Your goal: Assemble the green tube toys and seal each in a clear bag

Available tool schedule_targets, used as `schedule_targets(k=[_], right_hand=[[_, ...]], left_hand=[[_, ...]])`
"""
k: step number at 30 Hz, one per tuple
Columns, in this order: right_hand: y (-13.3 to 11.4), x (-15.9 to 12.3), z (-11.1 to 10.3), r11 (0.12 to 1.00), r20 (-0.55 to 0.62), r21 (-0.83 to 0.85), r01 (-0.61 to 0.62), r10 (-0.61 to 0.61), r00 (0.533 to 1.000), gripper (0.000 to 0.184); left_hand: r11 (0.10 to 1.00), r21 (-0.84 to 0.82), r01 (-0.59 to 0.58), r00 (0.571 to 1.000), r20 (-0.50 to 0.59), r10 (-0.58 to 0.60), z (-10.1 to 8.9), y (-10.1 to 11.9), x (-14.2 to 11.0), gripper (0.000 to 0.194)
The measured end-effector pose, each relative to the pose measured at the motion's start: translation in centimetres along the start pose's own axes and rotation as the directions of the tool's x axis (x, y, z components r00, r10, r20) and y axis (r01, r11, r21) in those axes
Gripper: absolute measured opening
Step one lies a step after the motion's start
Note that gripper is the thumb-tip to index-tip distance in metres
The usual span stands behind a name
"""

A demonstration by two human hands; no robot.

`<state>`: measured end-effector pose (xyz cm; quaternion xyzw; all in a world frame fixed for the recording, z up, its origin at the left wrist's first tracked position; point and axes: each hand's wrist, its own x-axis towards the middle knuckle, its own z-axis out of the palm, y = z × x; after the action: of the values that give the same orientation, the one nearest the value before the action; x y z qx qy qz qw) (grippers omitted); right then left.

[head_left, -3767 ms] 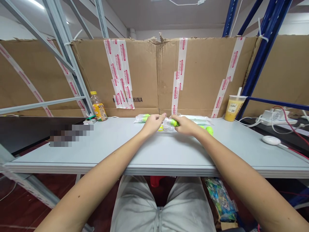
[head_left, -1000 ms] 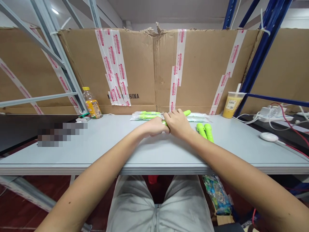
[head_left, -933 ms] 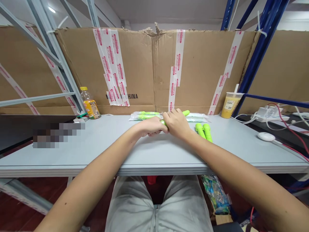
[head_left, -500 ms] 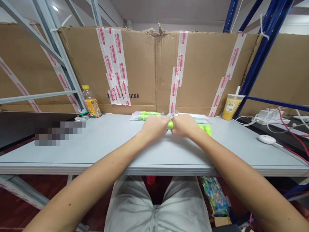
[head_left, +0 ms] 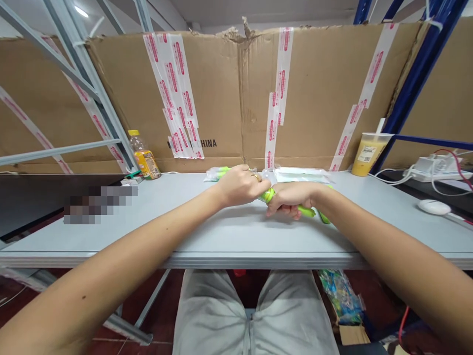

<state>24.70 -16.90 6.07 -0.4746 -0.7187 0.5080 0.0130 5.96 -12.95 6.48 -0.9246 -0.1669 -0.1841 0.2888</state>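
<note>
A lime-green stick-like piece with a ringed, cap-like part (head_left: 269,195) spans my two closed hands above the table; its exact kind is hidden by the fingers. My left hand (head_left: 241,186), with a ring on one finger, wraps round its left side. My right hand (head_left: 290,198) grips the right side, knuckles turned up, and green sticks out below the fingers. Another lime-green piece (head_left: 325,217) lies by my right wrist, partly covered. Behind my left hand rests a clear-wrapped green item (head_left: 218,172), and a clear plastic packet (head_left: 301,174) lies behind my right hand.
A juice bottle (head_left: 147,160) stands at the back left, a yellow drink cup (head_left: 369,154) at the back right. A white mouse (head_left: 433,207) and a power strip (head_left: 436,167) sit on the right. The cardboard wall (head_left: 221,98) closes off the back.
My right hand has turned over from a fist, its fingers now pointing down and left. My hands stay joined at the green piece, now tilted. The view has shifted slightly.
</note>
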Motion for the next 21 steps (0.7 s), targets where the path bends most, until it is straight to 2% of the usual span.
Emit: schedule_targets(k=[3,5,6,7,8,9,10,11,13,14,16,17,20,21], right_hand=[[-1.1,-2.5,-1.4,0.988,-0.086,-0.120,0.099,-0.110,0.990,0.034],[-1.4,-4.6,-4.0,0.968,-0.269,-0.222,0.115,-0.175,0.947,0.033],[-1.2,-5.3,-5.7,0.964,-0.409,-0.238,0.122,-0.213,0.887,0.038],[-0.6,-5.7,-7.5,0.964,-0.544,-0.231,0.133,-0.242,0.803,0.043],[0.2,-5.8,-9.3,0.967,-0.678,-0.211,0.142,-0.249,0.691,0.046],[1.2,-5.3,-11.0,0.977,-0.793,-0.192,0.089,-0.208,0.572,0.044],[2.4,-4.5,-12.5,0.983,-0.870,-0.179,-0.030,-0.144,0.471,0.037],[3.6,-3.3,-13.7,0.967,-0.892,-0.200,-0.159,-0.112,0.439,0.031],[6.0,-0.6,-15.3,0.867,-0.873,-0.330,-0.374,-0.129,0.470,0.024],[6.9,0.8,-15.7,0.813,-0.848,-0.403,-0.420,-0.160,0.505,0.026],[8.1,3.0,-16.0,0.744,-0.802,-0.491,-0.454,-0.181,0.570,0.035],[8.4,3.7,-16.1,0.724,-0.768,-0.523,-0.449,-0.172,0.617,0.041],[8.5,4.8,-16.6,0.754,-0.654,-0.527,-0.391,-0.067,0.754,0.060],[8.4,5.0,-16.8,0.773,-0.617,-0.511,-0.376,-0.025,0.786,0.066]], left_hand=[[0.995,-0.039,0.091,0.996,-0.015,-0.092,-0.8,-0.9,-0.2,0.029],[0.985,0.012,0.172,0.985,-0.027,-0.172,-1.0,-1.8,-0.7,0.026],[0.978,0.046,0.204,0.979,-0.039,-0.202,-1.0,-2.2,-1.2,0.026],[0.969,0.077,0.233,0.972,-0.058,-0.229,-0.8,-2.7,-1.8,0.028],[0.962,0.096,0.255,0.966,-0.074,-0.248,-0.5,-3.2,-2.5,0.030],[0.958,0.103,0.269,0.962,-0.084,-0.261,-0.1,-3.7,-3.3,0.033],[0.959,0.097,0.268,0.962,-0.083,-0.260,0.3,-4.2,-4.1,0.036],[0.962,0.087,0.258,0.964,-0.084,-0.251,0.8,-4.8,-4.9,0.040],[0.967,0.071,0.247,0.968,-0.073,-0.242,1.6,-5.7,-6.3,0.044],[0.968,0.060,0.243,0.969,-0.069,-0.239,1.9,-6.0,-6.9,0.045],[0.973,0.036,0.229,0.972,-0.059,-0.227,2.2,-6.2,-7.8,0.045],[0.976,0.022,0.218,0.975,-0.052,-0.217,2.1,-6.1,-8.1,0.046],[0.970,0.000,0.245,0.969,-0.042,-0.244,1.5,-5.4,-8.5,0.040],[0.960,-0.010,0.279,0.959,-0.053,-0.279,1.3,-5.2,-8.5,0.038]])
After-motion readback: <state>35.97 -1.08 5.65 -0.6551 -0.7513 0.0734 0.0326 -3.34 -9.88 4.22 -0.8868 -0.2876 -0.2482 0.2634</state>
